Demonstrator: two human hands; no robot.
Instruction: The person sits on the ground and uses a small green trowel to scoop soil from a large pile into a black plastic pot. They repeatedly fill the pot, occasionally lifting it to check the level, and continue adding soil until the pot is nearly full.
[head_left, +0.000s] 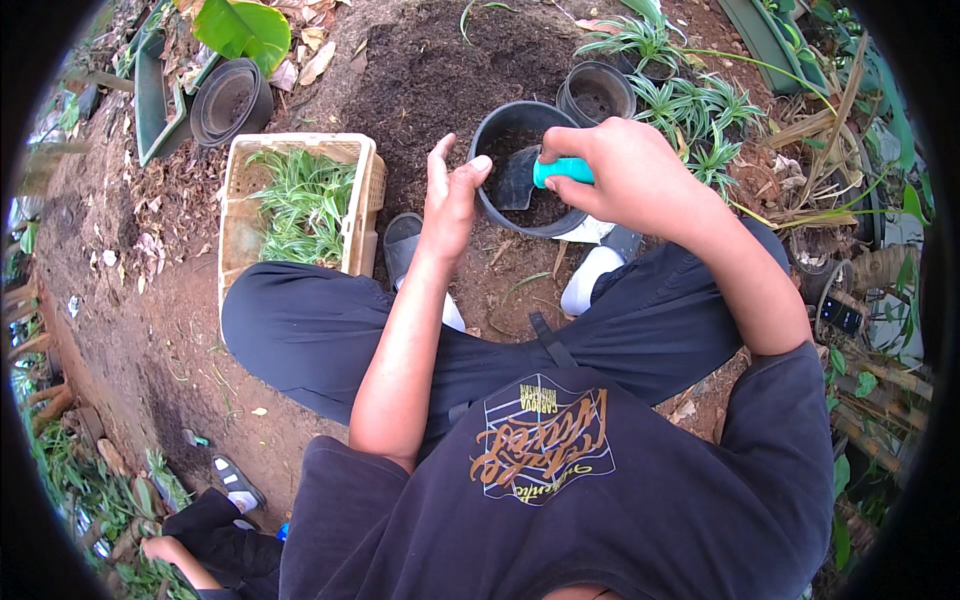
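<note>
Between my feet is a black plastic plant pot (487, 133) with dark soil (546, 212) inside. My left hand (450, 191) holds its left side, thumb at the rim and fingers along the outer wall. A hand trowel (562, 172) with a turquoise handle and a dark blade is gripped in my right hand (615, 169) above the pot. The blade slants down inside the pot, its lower edge near the soil. A heap of loose dark soil (435, 82) lies on the ground beyond.
Left of the pot, a cream plastic crate (365, 202) holds spider plants (304, 202). Empty black pots (231, 101) lie at the far left; another black pot (596, 94) stands behind mine, beside potted spider plants (697, 105). At lower left, another person's hand (159, 549) shows.
</note>
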